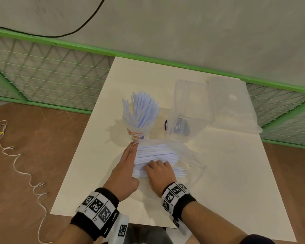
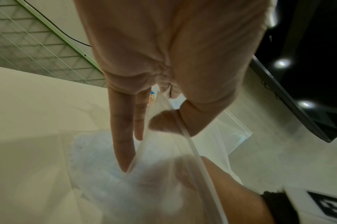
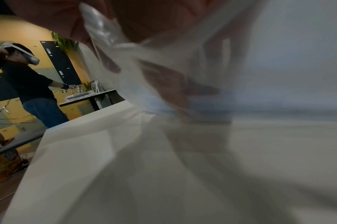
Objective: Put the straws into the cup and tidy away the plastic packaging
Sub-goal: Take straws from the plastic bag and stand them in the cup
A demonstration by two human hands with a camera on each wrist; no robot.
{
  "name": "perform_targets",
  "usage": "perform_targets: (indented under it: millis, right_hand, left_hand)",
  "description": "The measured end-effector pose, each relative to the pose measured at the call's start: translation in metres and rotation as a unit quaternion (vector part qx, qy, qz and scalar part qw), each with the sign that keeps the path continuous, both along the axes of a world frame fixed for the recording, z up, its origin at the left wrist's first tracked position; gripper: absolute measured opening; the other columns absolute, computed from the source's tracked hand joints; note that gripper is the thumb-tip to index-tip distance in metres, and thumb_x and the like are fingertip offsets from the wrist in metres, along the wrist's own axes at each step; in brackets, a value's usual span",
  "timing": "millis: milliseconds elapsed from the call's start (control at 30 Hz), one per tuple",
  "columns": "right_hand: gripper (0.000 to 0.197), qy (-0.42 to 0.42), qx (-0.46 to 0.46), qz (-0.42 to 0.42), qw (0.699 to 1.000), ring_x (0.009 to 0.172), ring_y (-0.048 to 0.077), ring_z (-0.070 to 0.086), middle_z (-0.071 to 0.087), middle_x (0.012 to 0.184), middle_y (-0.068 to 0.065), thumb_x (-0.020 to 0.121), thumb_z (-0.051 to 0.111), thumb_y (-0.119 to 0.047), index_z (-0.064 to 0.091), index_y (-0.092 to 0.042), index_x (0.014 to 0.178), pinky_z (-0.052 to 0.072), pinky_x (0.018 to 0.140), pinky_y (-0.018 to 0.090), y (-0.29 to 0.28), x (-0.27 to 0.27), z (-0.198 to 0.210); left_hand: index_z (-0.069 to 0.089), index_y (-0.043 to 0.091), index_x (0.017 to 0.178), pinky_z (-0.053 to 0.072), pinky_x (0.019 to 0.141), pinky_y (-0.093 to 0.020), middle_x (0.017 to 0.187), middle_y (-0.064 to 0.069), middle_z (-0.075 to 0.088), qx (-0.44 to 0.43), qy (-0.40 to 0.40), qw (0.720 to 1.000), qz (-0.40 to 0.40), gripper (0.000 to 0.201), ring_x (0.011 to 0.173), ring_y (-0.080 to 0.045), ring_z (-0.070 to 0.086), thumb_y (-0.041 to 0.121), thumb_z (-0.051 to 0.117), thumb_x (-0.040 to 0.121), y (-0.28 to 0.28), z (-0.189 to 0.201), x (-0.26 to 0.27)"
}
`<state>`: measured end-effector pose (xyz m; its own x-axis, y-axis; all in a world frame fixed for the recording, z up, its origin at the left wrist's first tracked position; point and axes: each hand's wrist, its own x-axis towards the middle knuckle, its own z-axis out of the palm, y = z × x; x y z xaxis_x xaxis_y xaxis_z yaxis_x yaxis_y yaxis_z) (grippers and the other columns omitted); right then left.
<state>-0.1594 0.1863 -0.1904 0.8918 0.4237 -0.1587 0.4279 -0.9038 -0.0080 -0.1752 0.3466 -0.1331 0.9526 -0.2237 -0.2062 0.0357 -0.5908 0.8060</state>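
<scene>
A cream counter (image 1: 218,173) carries a cup (image 1: 138,131) of straws, clear box (image 1: 188,110), lid (image 1: 232,104), and bagged straws (image 1: 157,155) under the fingers (image 1: 152,164).

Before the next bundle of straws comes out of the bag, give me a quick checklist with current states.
1. Cup upright: ok, it stands behind the bag.
2. Room in the cup: cannot tell; straws already fill much of it.
3. Bag mouth held: ok, the left hand pinches the bag edge between thumb and fingers.
4. Right hand has a bundle: cannot tell; its fingers curl on the bagged straws, but the wrist view is blurred.
5. Path to the cup clear: ok, the clear box stands to the cup's right, apart from it.
</scene>
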Motion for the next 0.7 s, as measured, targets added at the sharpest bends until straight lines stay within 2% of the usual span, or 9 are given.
perform_targets:
  millis: [200, 333, 500, 567, 633, 700]
  right_hand:
    - [0.030, -0.003, 0.011, 0.005, 1.000, 0.064, 0.024, 0.061, 0.065, 0.077, -0.001, 0.052, 0.083, -0.016, 0.068, -0.020, 0.078, 0.050, 0.062, 0.033, 0.0010, -0.0009, 0.0000]
    - [0.023, 0.004, 0.003, -0.002, 1.000, 0.069, 0.026, 0.063, 0.066, 0.079, 0.001, 0.060, 0.079, -0.013, 0.069, -0.019, 0.079, 0.051, 0.065, 0.036, 0.0041, 0.0023, -0.0008]
    - [0.024, 0.018, -0.013, -0.002, 1.000, 0.060, 0.025, 0.060, 0.063, 0.067, 0.000, 0.052, 0.083, -0.015, 0.065, -0.019, 0.067, 0.050, 0.061, 0.033, 0.0085, 0.0065, 0.0000]
    - [0.024, 0.031, -0.011, -0.007, 0.999, 0.059, 0.025, 0.061, 0.063, 0.066, -0.001, 0.053, 0.082, -0.015, 0.064, -0.020, 0.068, 0.050, 0.062, 0.033, 0.0090, 0.0067, -0.0005]
    - [0.018, 0.054, -0.016, -0.006, 0.998, 0.072, 0.028, 0.064, 0.068, 0.077, 0.002, 0.065, 0.074, -0.013, 0.066, -0.018, 0.081, 0.049, 0.071, 0.037, 0.0084, 0.0067, 0.0022]
    - [0.023, 0.067, -0.027, 0.002, 0.997, 0.095, 0.032, 0.060, 0.067, 0.100, 0.005, 0.081, 0.058, -0.010, 0.064, -0.015, 0.102, 0.042, 0.086, 0.043, 0.0074, 0.0075, 0.0030]
  left_hand:
    - [0.001, 0.033, 0.155, 0.048, 0.101, -0.035, 0.160, 0.023, 0.000, 0.002, -0.002, 1.000, 0.003, 0.109, 0.141, -0.008, 0.026, -0.010, 0.054, 0.070, 0.0001, 0.0019, 0.0000]
    - [0.001, 0.034, 0.155, 0.047, 0.103, -0.034, 0.160, 0.024, 0.000, 0.001, -0.003, 1.000, 0.002, 0.110, 0.143, -0.007, 0.025, -0.010, 0.054, 0.069, 0.0005, 0.0006, -0.0001]
    - [0.001, 0.034, 0.155, 0.044, 0.107, -0.034, 0.160, 0.024, 0.001, -0.006, -0.003, 1.000, 0.004, 0.110, 0.145, -0.007, 0.022, -0.010, 0.052, 0.068, 0.0012, 0.0006, 0.0008]
    - [0.001, 0.034, 0.155, 0.045, 0.107, -0.035, 0.160, 0.023, 0.001, -0.003, -0.004, 1.000, 0.004, 0.110, 0.145, -0.007, 0.022, -0.010, 0.052, 0.068, 0.0017, 0.0002, 0.0013]
    - [0.001, 0.033, 0.156, 0.045, 0.106, -0.035, 0.161, 0.023, 0.000, -0.003, -0.002, 1.000, 0.003, 0.109, 0.145, -0.008, 0.024, -0.010, 0.052, 0.069, 0.0019, -0.0003, 0.0014]
    - [0.001, 0.033, 0.156, 0.045, 0.107, -0.035, 0.161, 0.022, 0.000, -0.005, -0.003, 1.000, 0.001, 0.110, 0.146, -0.008, 0.022, -0.010, 0.053, 0.070, 0.0016, -0.0001, 0.0015]
